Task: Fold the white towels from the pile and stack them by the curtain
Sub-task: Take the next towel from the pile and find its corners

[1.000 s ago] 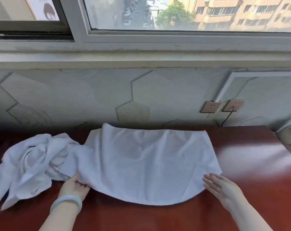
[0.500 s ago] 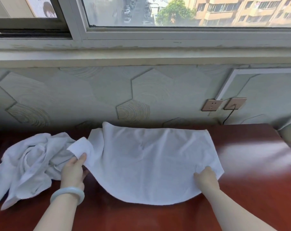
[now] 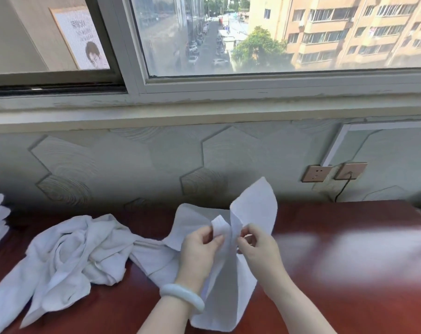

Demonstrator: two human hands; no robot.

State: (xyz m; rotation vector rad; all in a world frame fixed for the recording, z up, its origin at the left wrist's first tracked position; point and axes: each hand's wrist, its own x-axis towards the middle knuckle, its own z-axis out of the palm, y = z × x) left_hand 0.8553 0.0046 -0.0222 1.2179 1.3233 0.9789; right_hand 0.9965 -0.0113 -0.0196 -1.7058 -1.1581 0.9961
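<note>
This looks like a room in an upper-floor flat or guest lodging in a city. A wide window (image 3: 264, 44) with a worn, pale frame looks down on a street lined with parked cars, a tree and tall apartment blocks with balconies. Below the sill the wall (image 3: 132, 160) carries grey hexagon-patterned panels. 2 metal-coloured wall sockets (image 3: 316, 173) sit on it at the right, and a dark cable (image 3: 342, 189) is plugged into 1 of them. A glossy reddish wooden table (image 3: 349, 285) stands against the wall, with a loose heap of white towels (image 3: 72, 256) on it. Behind the left pane a printed poster (image 3: 81, 37) shows.
</note>
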